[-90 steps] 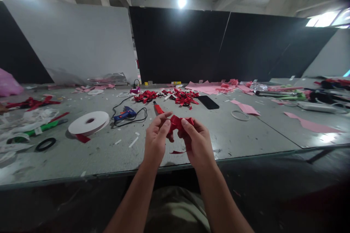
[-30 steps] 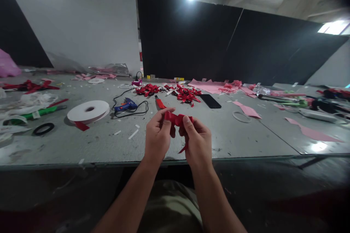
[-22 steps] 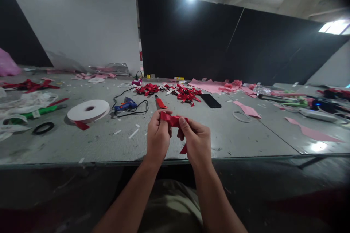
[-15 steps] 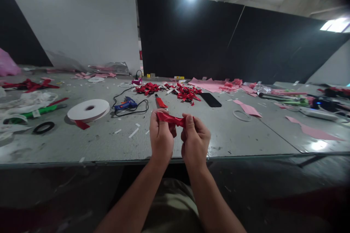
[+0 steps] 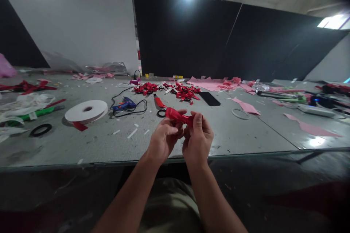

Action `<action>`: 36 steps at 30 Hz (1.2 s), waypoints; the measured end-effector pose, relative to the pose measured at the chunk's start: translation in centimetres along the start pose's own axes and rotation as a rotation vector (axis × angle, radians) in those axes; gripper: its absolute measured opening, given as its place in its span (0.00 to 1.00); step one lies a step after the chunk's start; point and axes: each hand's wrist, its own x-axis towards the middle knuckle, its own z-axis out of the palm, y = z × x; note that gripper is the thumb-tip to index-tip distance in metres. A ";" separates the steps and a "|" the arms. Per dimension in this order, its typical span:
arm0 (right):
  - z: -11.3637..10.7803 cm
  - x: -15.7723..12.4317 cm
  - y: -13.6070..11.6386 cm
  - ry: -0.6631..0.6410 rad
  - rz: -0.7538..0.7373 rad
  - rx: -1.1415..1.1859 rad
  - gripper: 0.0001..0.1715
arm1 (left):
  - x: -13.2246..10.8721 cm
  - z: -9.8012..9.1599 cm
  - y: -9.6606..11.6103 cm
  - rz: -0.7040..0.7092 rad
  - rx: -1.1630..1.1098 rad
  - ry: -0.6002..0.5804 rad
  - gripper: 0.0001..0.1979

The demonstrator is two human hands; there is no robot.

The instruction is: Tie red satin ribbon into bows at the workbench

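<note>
A shiny red ribbon bow [image 5: 175,114] is held just above the front part of the table. My right hand [image 5: 198,136] pinches its right loop, thumb on top and fingers curled beneath. My left hand [image 5: 164,139] has its fingers curled round the underside of the bow near the middle, with the thumb lower down. The left loop stands free above the left fingers. Behind the hands lie a black ring [image 5: 161,113] and a red-handled cutter [image 5: 159,101]. What the fingertips do under the bow is hidden.
On the grey table [image 5: 131,149] are a white ribbon spool [image 5: 94,109], a blue glue gun [image 5: 124,104] with its cord, a heap of red bows [image 5: 186,93], a black phone [image 5: 209,98] and pink sheets [image 5: 247,107]. Another black ring [image 5: 41,130] lies left.
My left hand has let go of the bow's left end and shifted its hold beneath the middle. The left loop now shows. My right hand keeps its pinch.
</note>
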 end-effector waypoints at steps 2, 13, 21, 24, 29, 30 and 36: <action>-0.1 0.0 0.2 -0.030 -0.015 -0.064 0.22 | 0.2 -0.4 -0.2 -0.015 0.115 0.018 0.11; -0.9 -0.5 0.9 -0.175 -0.186 -0.232 0.22 | 0.9 -1.2 -0.9 0.111 0.208 0.195 0.19; -1.2 -0.3 0.7 -0.229 -0.135 -0.208 0.22 | 1.4 -1.3 -0.5 0.220 0.174 0.303 0.21; -1.6 0.9 -0.2 -0.376 -0.168 -0.309 0.19 | 1.1 -1.9 -0.4 0.207 0.318 0.270 0.19; -2.0 1.8 -1.6 -0.518 -0.210 -0.495 0.15 | 0.7 -2.0 -0.1 0.211 0.545 0.123 0.18; -2.0 1.7 -1.6 -0.487 -0.188 -0.483 0.14 | 0.6 -1.9 -0.1 0.225 0.563 0.098 0.17; -1.6 0.8 -1.2 -0.358 -0.141 -0.422 0.13 | 0.2 -1.9 -0.4 0.320 0.578 0.152 0.17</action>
